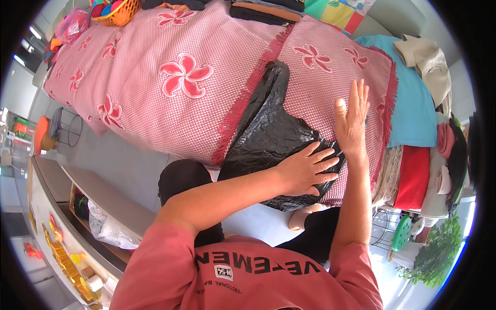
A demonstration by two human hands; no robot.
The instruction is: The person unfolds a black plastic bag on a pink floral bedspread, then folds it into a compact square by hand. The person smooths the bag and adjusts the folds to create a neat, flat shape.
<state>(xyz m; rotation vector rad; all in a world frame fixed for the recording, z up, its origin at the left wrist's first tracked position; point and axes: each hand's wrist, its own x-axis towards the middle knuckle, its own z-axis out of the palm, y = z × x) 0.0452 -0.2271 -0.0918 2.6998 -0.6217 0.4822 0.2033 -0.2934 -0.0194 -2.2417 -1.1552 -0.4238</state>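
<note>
A black plastic bag (pixel 266 137) lies crumpled over the near edge of a pink blanket (pixel 139 62) patterned with red flowers. A narrow, twisted part of the bag points away from me. My left hand (pixel 309 170) rests flat on the bag's right part, palm down, with its fingers spread. Just right of the bag my right hand (pixel 352 121) is held up over the blanket, fingers stretched and thumb apart, holding nothing. Whether its edge touches the bag or blanket, I cannot tell.
Folded dark and brown clothes (pixel 266 11) and an orange basket (pixel 118 13) of colored balls sit at the back. A blue cloth (pixel 413 98) and a red cloth (pixel 413 175) lie to the right. On the left, an open drawer (pixel 103 196) holds a white plastic bag (pixel 106 226).
</note>
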